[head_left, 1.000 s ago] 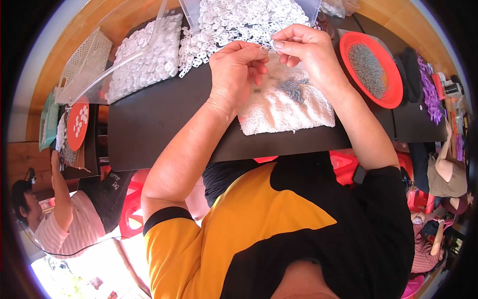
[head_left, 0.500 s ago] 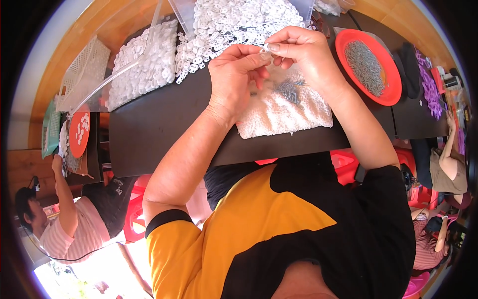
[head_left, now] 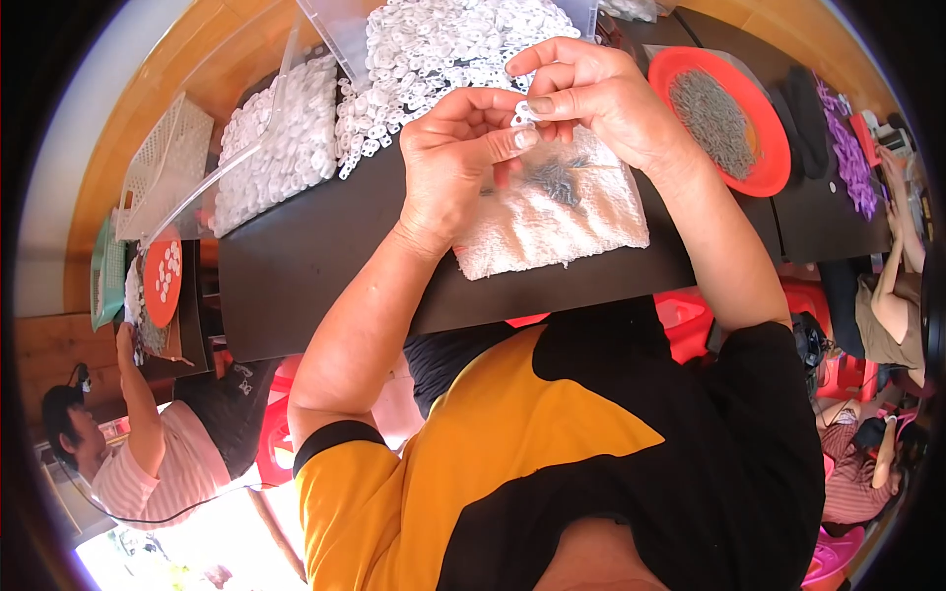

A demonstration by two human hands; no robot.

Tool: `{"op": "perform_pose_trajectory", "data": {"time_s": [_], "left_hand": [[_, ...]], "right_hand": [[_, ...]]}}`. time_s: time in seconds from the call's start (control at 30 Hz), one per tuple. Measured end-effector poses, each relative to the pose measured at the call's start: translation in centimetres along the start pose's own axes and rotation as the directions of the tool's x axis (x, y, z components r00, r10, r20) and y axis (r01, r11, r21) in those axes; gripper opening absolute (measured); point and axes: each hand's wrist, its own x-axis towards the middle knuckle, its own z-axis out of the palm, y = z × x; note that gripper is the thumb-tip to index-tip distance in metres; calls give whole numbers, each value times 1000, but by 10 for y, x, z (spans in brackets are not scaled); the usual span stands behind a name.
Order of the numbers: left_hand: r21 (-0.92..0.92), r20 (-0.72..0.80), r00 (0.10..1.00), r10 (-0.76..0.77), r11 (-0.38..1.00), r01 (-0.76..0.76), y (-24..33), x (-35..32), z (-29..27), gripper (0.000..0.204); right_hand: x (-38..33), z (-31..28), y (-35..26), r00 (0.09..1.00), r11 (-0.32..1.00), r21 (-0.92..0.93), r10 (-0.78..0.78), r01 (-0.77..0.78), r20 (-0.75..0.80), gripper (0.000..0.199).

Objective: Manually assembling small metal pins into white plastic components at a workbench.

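Observation:
Between my two hands, above the towel, is a small white plastic piece (head_left: 523, 114) with holes in it. My left hand (head_left: 448, 148) pinches it between thumb and forefinger, the other fingers curled beneath. My right hand (head_left: 601, 103) has its thumb against the upper side of the same piece, with the forefinger raised. Some right fingertips are hidden behind the piece and thumb. Below my hands a folded white towel (head_left: 552, 238) lies on the dark table (head_left: 315, 266), bearing a little heap of small grey metal parts (head_left: 556, 184).
Beyond my hands, white pieces (head_left: 463, 44) spill from a clear bin. A clear container (head_left: 281, 138) of white pieces stands left. To the right sits a red plate (head_left: 772, 177) of grey metal parts, then purple pieces (head_left: 852, 163). Other people (head_left: 158, 443) work at both sides.
My right forefinger has lifted and the right fingers have spread, so more of the white piece shows. Both hands stay together over the towel. The whole view has shifted slightly.

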Motion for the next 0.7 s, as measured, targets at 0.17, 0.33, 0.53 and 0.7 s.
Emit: {"op": "perform_pose_trajectory", "data": {"time_s": [0.17, 0.33, 0.53, 0.7], "left_hand": [[-50, -19, 999, -38, 998, 37, 1, 0, 0, 19], [-121, -39, 997, -66, 991, 61, 3, -1, 0, 17], [-63, -23, 1000, -16, 998, 14, 8, -2, 0, 20], [73, -9, 997, 81, 994, -81, 8, -3, 1, 22]], "right_hand": [[2, 4, 2, 999, 999, 10, -31, 31, -20, 33], [-3, 12, 1, 993, 993, -27, -119, 119, -15, 32], [-1, 11, -1, 988, 988, -24, -151, 151, -4, 34], [-2, 6, -2, 992, 990, -60, -125, 127, 29, 35]]}}
